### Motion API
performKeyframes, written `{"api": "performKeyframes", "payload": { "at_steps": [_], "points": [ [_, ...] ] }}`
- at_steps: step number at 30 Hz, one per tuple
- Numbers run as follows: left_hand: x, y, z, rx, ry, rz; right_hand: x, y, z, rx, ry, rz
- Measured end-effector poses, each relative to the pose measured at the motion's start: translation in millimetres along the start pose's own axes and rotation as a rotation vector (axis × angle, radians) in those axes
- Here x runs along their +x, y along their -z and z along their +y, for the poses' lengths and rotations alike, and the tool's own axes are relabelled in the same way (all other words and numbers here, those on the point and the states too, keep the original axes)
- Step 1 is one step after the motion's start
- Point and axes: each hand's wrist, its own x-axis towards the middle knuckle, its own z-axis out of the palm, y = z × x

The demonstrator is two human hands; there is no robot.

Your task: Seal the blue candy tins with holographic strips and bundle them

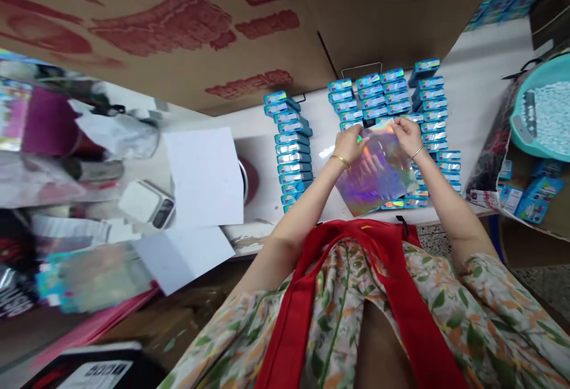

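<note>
A shiny holographic bag or sheet point(378, 169) hangs between my two hands, just above the white table. My left hand point(350, 144) pinches its upper left corner. At the upper right corner, my right hand point(408, 136) grips it with fingers pressed together. Beneath and behind it stand rows of small blue boxes point(371, 93), partly hidden by the sheet. Another row of blue boxes point(294, 157) runs to the left of my left hand. One more column of blue boxes point(434, 110) stands to the right of my right hand.
A large cardboard carton point(285, 44) borders the far side of the table. White paper sheets point(205, 175) lie at left, beside a small scale point(146, 204). At right, a turquoise basin point(519, 122) holds pale pieces above an open carton with blue boxes point(541, 199).
</note>
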Motion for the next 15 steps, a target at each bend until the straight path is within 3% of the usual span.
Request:
{"api": "performKeyframes", "payload": {
  "at_steps": [3,6,9,15],
  "points": [
    [12,-11.5,9,-0.033,-0.150,0.111,4,2,10,-0.058,0.015,-0.053],
    [27,-19.7,18,-0.065,-0.247,0.150,7,2,18,-0.060,0.036,-0.087],
    [38,-27.0,27,-0.035,-0.238,0.147,9,-1,24,-0.028,0.033,-0.072],
    [38,-41.3,33,0.020,-0.174,0.112,17,-4,37,0.078,-0.112,-0.083]
  ]
}}
